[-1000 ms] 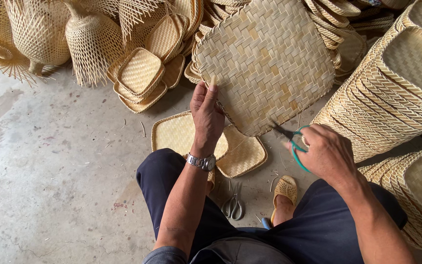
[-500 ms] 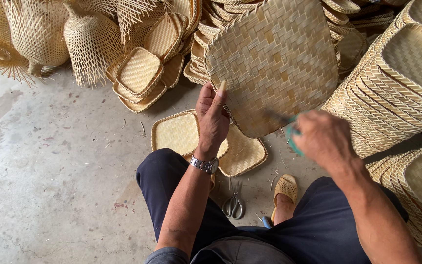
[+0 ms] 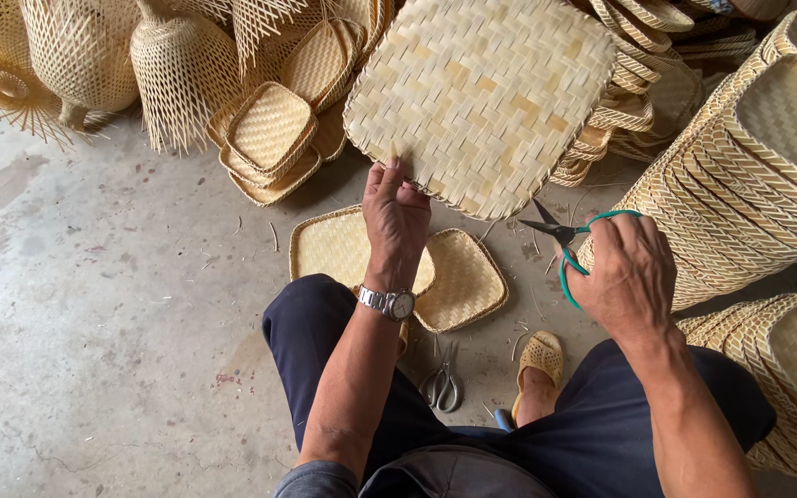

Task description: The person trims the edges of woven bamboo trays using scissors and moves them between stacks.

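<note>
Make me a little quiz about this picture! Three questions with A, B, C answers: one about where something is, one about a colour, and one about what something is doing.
1. Where do the grey scissors lie?
A. On the floor between the person's legs
B. On the tall tray stack
C. In the left hand

2. What colour are the handles of the scissors in the right hand?
A. Red
B. Green
C. Black

3. How is the big woven tray held?
A. Flat on the floor
B. Lifted up, its edge in the left hand
C. Resting on the knee

Answers:
1 A, they rest on the concrete by the sandal.
2 B, the green-handled scissors show green loops.
3 B, the fingers grasp its lower edge.
</note>
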